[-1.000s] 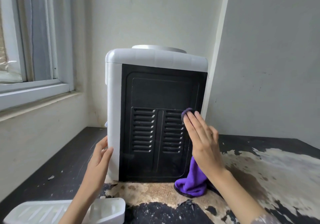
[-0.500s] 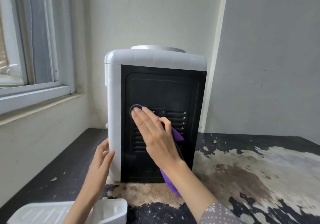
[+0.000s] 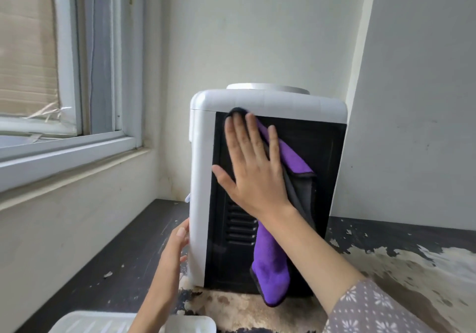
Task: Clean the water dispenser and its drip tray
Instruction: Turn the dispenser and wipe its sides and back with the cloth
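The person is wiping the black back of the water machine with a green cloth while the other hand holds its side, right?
Almost. The cloth is purple, not green, as the head view shows. The rest holds: the right hand presses it flat against the black back panel of the water dispenser, and the left hand touches its white side.

A pale plastered wall (image 3: pixel 257 36) forms the far side, meeting a grey wall panel (image 3: pixel 417 101) on the right. A white-framed window (image 3: pixel 77 75) with a sill occupies the left. The dark tabletop (image 3: pixel 412 255) shows worn, peeling patches on the right. Lighting is soft daylight.
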Action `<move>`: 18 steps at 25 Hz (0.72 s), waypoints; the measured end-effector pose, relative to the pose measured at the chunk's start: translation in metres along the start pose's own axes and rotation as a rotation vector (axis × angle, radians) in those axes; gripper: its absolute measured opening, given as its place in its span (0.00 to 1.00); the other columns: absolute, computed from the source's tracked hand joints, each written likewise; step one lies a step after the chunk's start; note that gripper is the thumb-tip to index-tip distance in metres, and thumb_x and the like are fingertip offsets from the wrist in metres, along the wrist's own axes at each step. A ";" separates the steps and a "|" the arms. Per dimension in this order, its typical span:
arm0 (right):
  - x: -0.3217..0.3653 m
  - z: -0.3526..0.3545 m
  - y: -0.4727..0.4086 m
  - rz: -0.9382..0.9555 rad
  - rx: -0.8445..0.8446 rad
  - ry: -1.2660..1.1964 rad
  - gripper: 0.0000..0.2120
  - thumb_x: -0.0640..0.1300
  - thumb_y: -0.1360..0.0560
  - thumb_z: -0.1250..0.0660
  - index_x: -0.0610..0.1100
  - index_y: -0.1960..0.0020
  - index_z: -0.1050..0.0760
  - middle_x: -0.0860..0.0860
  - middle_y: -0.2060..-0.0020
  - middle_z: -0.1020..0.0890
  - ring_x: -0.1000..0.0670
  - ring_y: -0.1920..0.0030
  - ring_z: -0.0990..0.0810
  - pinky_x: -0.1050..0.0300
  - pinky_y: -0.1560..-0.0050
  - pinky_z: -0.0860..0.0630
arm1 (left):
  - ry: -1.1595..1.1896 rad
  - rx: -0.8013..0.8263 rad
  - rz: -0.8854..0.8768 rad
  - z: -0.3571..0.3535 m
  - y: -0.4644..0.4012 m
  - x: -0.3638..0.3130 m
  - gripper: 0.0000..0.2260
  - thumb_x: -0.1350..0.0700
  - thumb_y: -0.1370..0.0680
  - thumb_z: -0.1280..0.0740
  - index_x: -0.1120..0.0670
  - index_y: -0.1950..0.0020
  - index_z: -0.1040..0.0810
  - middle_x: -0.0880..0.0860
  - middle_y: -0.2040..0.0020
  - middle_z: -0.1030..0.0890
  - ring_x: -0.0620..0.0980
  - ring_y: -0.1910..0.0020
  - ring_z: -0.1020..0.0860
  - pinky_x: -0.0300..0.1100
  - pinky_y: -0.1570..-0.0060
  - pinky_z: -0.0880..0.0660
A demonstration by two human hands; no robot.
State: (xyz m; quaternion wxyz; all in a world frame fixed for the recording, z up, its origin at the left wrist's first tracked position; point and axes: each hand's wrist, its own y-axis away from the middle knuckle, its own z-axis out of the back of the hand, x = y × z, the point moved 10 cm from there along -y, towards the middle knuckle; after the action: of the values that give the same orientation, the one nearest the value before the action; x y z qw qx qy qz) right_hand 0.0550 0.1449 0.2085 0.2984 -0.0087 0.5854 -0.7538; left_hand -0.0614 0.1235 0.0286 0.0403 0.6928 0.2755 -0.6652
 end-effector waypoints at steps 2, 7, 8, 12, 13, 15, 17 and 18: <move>0.019 -0.002 0.008 0.120 -0.002 -0.011 0.30 0.51 0.22 0.49 0.40 0.23 0.47 0.45 0.24 0.45 0.47 0.24 0.49 0.40 0.26 0.50 | -0.005 -0.013 0.011 0.003 -0.003 0.004 0.30 0.28 0.39 0.49 0.36 0.41 0.28 0.39 0.38 0.27 0.35 0.41 0.29 0.44 0.42 0.35; 0.058 -0.025 0.092 0.331 0.096 0.043 0.29 0.41 0.25 0.53 0.38 0.24 0.47 0.43 0.25 0.45 0.45 0.24 0.48 0.42 0.27 0.46 | 0.011 -0.025 0.008 0.005 0.000 0.002 0.29 0.29 0.38 0.49 0.36 0.42 0.27 0.37 0.40 0.26 0.35 0.42 0.28 0.35 0.51 0.33; 0.069 -0.037 0.122 0.425 0.149 0.081 0.28 0.42 0.24 0.53 0.39 0.24 0.45 0.44 0.25 0.43 0.46 0.24 0.46 0.42 0.27 0.46 | 0.008 -0.025 0.008 0.005 0.000 0.002 0.29 0.29 0.38 0.49 0.36 0.43 0.27 0.37 0.41 0.25 0.35 0.43 0.28 0.34 0.51 0.33; 0.099 -0.072 0.202 0.829 0.357 0.101 0.22 0.48 0.25 0.42 0.49 0.30 0.30 0.56 0.32 0.28 0.55 0.29 0.34 0.47 0.27 0.46 | -0.006 -0.011 0.006 0.006 -0.002 0.001 0.22 0.33 0.31 0.50 0.37 0.43 0.28 0.36 0.44 0.24 0.35 0.43 0.27 0.34 0.51 0.33; 0.100 -0.071 0.207 0.917 0.368 0.087 0.21 0.49 0.26 0.38 0.52 0.33 0.27 0.59 0.34 0.26 0.57 0.31 0.32 0.49 0.28 0.43 | -0.005 -0.009 0.002 0.007 -0.003 0.001 0.22 0.32 0.32 0.49 0.37 0.43 0.28 0.35 0.44 0.25 0.35 0.44 0.27 0.34 0.51 0.33; 0.098 -0.062 0.206 1.033 0.346 0.069 0.19 0.50 0.27 0.34 0.54 0.36 0.24 0.61 0.37 0.24 0.60 0.33 0.30 0.53 0.29 0.41 | -0.009 -0.011 -0.008 0.008 -0.003 0.001 0.26 0.30 0.36 0.49 0.37 0.44 0.28 0.35 0.44 0.25 0.34 0.45 0.27 0.34 0.51 0.33; 0.086 -0.041 0.179 0.904 0.232 -0.037 0.18 0.43 0.23 0.40 0.49 0.34 0.26 0.55 0.36 0.24 0.55 0.32 0.29 0.51 0.30 0.38 | 0.001 -0.008 -0.008 0.007 -0.002 0.002 0.24 0.31 0.33 0.49 0.37 0.44 0.28 0.37 0.43 0.25 0.34 0.45 0.27 0.35 0.51 0.33; 0.074 -0.031 0.156 0.748 0.159 -0.075 0.19 0.38 0.21 0.44 0.45 0.32 0.28 0.51 0.34 0.25 0.52 0.31 0.30 0.50 0.30 0.36 | -0.002 -0.002 -0.012 0.005 -0.001 0.001 0.21 0.33 0.31 0.50 0.37 0.44 0.28 0.37 0.43 0.25 0.34 0.44 0.27 0.35 0.51 0.33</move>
State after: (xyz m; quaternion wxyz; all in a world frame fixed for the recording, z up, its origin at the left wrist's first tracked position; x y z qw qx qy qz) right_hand 0.0516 0.1164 0.0350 0.5739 0.2012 0.4763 -0.6351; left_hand -0.0663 0.1229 0.0275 0.0375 0.6904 0.2802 -0.6659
